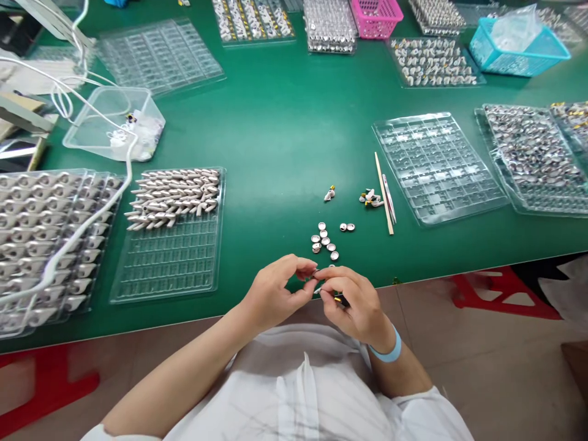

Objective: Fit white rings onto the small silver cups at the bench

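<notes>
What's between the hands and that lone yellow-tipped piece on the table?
In the head view, a loose cluster of little round caps lies there, on the green table.

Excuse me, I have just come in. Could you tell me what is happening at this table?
A person in white is handling small parts at the near edge of a green table. The left hand and right hand meet, with a mostly hidden small part at their fingertips. The right hand also holds a piece with yellow on it. Just beyond lie small round metal pieces; farther right, a wooden stick.
</notes>
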Demonstrator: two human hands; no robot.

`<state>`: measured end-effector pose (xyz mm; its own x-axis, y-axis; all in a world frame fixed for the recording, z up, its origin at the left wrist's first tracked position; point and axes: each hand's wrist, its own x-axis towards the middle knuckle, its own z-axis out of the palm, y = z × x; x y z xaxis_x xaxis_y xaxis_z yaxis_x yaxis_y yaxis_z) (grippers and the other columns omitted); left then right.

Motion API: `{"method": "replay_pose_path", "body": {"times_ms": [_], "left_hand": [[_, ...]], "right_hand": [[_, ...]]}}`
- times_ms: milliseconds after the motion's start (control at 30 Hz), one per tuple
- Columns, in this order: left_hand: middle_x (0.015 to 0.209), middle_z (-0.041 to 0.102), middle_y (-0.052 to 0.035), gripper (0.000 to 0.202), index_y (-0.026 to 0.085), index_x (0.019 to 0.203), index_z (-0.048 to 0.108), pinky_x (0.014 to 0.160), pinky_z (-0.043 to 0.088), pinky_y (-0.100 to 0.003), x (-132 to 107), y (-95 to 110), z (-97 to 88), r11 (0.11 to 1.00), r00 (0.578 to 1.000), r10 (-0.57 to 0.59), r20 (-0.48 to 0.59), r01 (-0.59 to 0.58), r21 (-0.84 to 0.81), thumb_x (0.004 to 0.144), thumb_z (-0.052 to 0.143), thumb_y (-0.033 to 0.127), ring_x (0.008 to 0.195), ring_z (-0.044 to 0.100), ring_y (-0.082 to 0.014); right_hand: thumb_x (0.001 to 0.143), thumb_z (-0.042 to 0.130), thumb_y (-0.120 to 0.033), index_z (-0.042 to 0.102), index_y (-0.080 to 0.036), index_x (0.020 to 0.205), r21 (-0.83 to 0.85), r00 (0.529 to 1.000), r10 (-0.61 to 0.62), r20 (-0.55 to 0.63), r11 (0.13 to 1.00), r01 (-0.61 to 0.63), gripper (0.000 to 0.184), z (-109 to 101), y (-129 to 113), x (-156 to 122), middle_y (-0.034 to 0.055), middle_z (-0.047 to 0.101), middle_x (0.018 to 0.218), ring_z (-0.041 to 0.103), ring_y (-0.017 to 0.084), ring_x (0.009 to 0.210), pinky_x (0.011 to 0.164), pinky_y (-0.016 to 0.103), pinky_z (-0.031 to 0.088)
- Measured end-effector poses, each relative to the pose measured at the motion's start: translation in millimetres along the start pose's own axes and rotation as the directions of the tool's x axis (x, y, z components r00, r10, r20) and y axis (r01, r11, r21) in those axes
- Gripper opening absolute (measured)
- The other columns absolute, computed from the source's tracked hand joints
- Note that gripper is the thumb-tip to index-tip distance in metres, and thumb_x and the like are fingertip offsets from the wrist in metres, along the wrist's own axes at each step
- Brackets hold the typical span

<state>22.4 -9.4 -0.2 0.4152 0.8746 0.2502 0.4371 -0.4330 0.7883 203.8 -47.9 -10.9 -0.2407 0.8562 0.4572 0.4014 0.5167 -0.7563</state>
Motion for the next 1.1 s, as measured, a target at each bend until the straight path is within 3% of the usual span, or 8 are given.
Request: {"method": "replay_pose_path", "body": {"times_ms": [233, 433, 667, 1100], "left_hand": [[0.082, 0.071, -0.0037, 0.011, 0.016, 0.100, 0.064, 0.067, 0.052, -0.024, -8, -10, -6.8, 0.992, 0.993, 0.115, -0.032, -0.116, -0.052, 0.090, 0.062, 0.012, 0.074, 0.063, -0.0127], [0.087, 0.072, -0.0039, 0.021, 0.018, 0.111, 0.066, 0.069, 0.053, -0.024, -14, -12, -13.6, 0.987, 0.999, 0.044, 0.016, -0.041, -0.157, 0.091, 0.061, 0.012, 0.076, 0.064, -0.0130], [0.088, 0.072, -0.0052, 0.025, 0.018, 0.114, 0.066, 0.070, 0.053, -0.027, -17, -13, -11.9, 0.978, 0.996, 0.084, 0.004, -0.082, -0.193, 0.091, 0.059, 0.010, 0.079, 0.062, -0.0148], [0.091, 0.074, -0.0067, 0.027, 0.016, 0.116, 0.064, 0.073, 0.053, -0.030, -19, -18, -8.8, 0.976, 0.981, 0.194, -0.028, -0.196, -0.096, 0.093, 0.055, 0.007, 0.080, 0.063, -0.0157]], "right_hand": [[0.086, 0.057, -0.006, 0.056, -0.022, 0.095, 0.085, 0.997, 0.073, -0.016, 0.994, -0.072, 0.019, 12, -9, 0, 0.0075, 0.070, 0.102, 0.067, 0.020, 0.099, 0.084, 0.037, 0.056], [0.090, 0.052, -0.011, 0.053, -0.022, 0.084, 0.125, 0.958, 0.285, -0.036, 0.952, -0.279, 0.012, 12, -14, 13, 0.0024, 0.058, 0.083, 0.055, 0.016, 0.076, 0.066, 0.030, 0.046], [0.089, 0.051, -0.012, 0.048, -0.021, 0.078, 0.090, 0.945, 0.304, 0.121, 0.945, -0.315, 0.014, 13, -12, 22, -0.0017, 0.047, 0.075, 0.044, 0.013, 0.068, 0.061, 0.027, 0.038], [0.091, 0.049, -0.012, 0.046, -0.021, 0.077, 0.107, 0.901, 0.340, 0.268, 0.919, -0.379, 0.017, 8, -10, 25, -0.0019, 0.048, 0.077, 0.043, 0.012, 0.067, 0.061, 0.026, 0.036]]}}
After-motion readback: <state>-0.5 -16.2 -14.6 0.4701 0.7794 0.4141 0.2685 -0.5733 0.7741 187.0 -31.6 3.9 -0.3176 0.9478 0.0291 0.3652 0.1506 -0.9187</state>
